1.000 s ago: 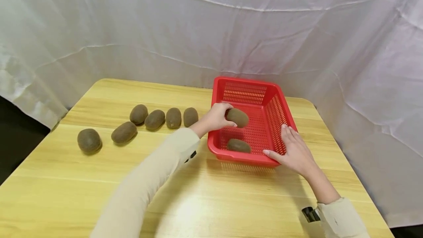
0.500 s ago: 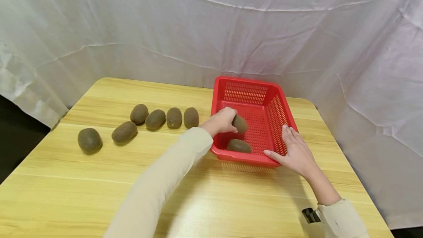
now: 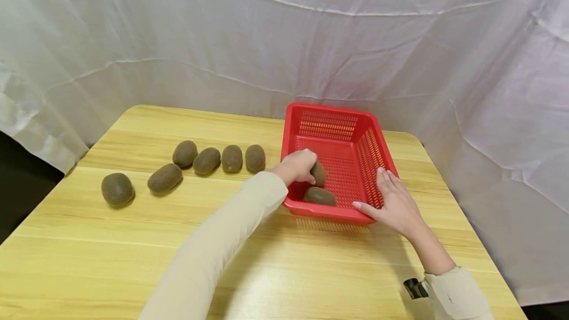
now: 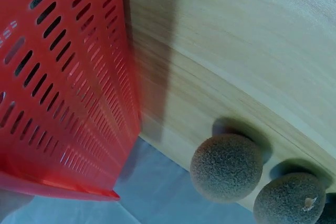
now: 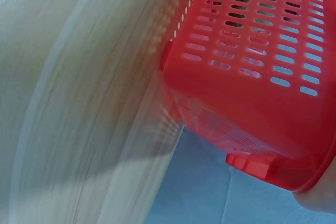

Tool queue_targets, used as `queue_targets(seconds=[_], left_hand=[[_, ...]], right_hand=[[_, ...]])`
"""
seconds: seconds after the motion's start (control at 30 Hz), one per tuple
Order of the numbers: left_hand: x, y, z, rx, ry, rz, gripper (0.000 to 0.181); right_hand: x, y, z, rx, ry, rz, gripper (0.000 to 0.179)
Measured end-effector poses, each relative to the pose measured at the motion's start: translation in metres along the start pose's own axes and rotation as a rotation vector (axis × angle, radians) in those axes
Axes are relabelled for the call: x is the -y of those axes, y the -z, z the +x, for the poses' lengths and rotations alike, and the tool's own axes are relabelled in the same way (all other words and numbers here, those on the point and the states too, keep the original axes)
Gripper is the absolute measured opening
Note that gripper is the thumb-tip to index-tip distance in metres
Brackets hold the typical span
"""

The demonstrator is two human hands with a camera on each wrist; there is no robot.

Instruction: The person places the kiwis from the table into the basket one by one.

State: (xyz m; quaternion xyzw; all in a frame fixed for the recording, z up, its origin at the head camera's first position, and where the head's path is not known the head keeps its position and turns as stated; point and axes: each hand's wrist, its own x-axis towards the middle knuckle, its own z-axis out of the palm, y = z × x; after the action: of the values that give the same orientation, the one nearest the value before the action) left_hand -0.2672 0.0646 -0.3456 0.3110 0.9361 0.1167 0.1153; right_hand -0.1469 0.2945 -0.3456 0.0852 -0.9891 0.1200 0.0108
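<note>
In the head view my left hand [image 3: 299, 166] is down inside the red plastic basket [image 3: 291, 127], reaching over its left rim. Its curled fingers grip a brown kiwi [image 3: 318, 175], partly hidden behind the hand. Just in front of that fruit another kiwi [image 3: 320, 196] lies on the basket floor by the near wall. My right hand [image 3: 395, 205] rests at the basket's near right corner, thumb along the front rim and straight fingers on the right rim. In the left wrist view, the perforated basket wall [image 4: 79, 77] fills the left side.
Left of the basket, several kiwis lie on the wooden table [image 3: 111, 260]: a close row ending with a kiwi [image 3: 255, 158] near the basket, and a separate kiwi [image 3: 117, 189] at far left. A pale cloth curtain [image 3: 249, 33] hangs behind the table.
My left hand has lowered the kiwi deeper into the basket, toward the floor and close to the other kiwi. The right hand stays at the corner.
</note>
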Motion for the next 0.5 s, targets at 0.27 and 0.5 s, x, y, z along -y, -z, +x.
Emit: queue_targets(seconds=[0.27, 0.5], left_hand=[[-0.0014, -0.0007, -0.0010, 0.008, 0.008, 0.005, 0.030], [-0.0040, -0.0004, -0.0028, 0.022, -0.003, 0.057, 0.028]], right_hand=[[0.0005, 0.0002, 0.0007, 0.002, 0.000, 0.001, 0.104], [-0.0014, -0.0017, -0.0004, -0.008, 0.005, -0.010, 0.103]])
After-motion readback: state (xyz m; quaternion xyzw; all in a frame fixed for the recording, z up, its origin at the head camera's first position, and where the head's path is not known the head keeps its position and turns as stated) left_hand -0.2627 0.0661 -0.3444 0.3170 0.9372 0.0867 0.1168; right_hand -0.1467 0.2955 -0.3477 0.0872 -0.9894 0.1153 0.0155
